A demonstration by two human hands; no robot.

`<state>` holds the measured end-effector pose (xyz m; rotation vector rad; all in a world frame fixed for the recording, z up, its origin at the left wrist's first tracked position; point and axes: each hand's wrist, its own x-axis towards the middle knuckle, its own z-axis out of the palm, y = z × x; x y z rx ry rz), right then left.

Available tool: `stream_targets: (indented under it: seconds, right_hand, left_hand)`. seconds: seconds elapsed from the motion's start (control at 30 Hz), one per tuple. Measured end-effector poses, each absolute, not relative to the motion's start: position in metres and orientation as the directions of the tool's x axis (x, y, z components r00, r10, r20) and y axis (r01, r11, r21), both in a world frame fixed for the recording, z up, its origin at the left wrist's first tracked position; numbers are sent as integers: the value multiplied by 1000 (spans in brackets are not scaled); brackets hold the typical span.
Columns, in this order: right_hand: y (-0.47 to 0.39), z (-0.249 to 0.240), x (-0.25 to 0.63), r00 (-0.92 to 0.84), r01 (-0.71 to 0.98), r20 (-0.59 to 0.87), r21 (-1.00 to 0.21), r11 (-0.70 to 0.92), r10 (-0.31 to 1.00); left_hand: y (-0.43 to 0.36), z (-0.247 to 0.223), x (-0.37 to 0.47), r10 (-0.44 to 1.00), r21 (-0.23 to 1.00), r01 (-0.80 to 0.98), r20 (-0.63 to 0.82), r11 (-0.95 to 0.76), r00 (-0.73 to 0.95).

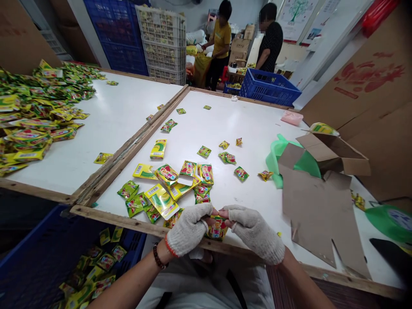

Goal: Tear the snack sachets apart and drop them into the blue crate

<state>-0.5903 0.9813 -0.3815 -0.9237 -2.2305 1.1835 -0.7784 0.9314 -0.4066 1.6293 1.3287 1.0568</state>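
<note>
Both hands wear white knitted gloves with bare fingertips. Between them, at the front edge of the table, is a small yellow candy box point(216, 228) with red and green print. My left hand point(189, 227) has its fingers closed on the box's left side and top. My right hand point(255, 231) grips the upper right of the same box, its fingertips close to the left ones. Just beyond lie several printed boxes, among them a yellow flat one point(162, 201) and one with a white flap point(188, 172). Green candy packets point(135, 204) lie left of them.
A wooden strip point(128, 141) divides the white table point(251, 120). Many packets pile up point(41, 124) at left. At right are a green basin point(278, 150), flattened cardboard point(309, 206) and an open carton point(331, 150). A blue crate point(128, 249) sits below left. Two people stand beyond the table.
</note>
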Motion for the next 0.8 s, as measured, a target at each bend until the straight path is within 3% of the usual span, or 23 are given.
stream_targets:
  seconds: [0.13, 0.2, 0.37, 0.5, 0.6, 0.7, 0.73, 0.8]
  right_hand:
    - [983, -390, -590, -462, 221, -64, -974, 45, 885]
    - [982, -394, -594, -408, 165, -99, -986, -33, 908]
    - [968, -395, -623, -447, 80, -39, -997, -3, 894]
    - [971, -392, -650, -499, 100, 44, -989, 108, 866]
    - [994, -392, -665, -518, 313, 167, -876, 368, 839]
    - [1022, -392, -685, -603, 473, 260, -645, 601, 754]
    - [1030, -391, -694, -630, 513, 265, -564, 647, 730]
    - [1043, -388, -715, -678, 593, 231, -391, 704, 698]
  left_hand:
    - [913, -353, -823, 967, 727, 647, 96, -230, 236]
    - [898, -321, -849, 977, 613, 766, 54, -194, 204]
    - [886, -308, -861, 975, 720, 694, 177, -35, -135]
    - [893, -339, -854, 976, 693, 719, 190, -58, -104]
    - [884, -340, -875, 996, 502, 865, 66, 19, -61]
    - [869, -323, -900, 983, 248, 954, -114, 166, -141]
    - [866, -319, -904, 979, 214, 959, -125, 184, -160]
    - [866, -318, -902, 986, 265, 951, -83, 161, -144]
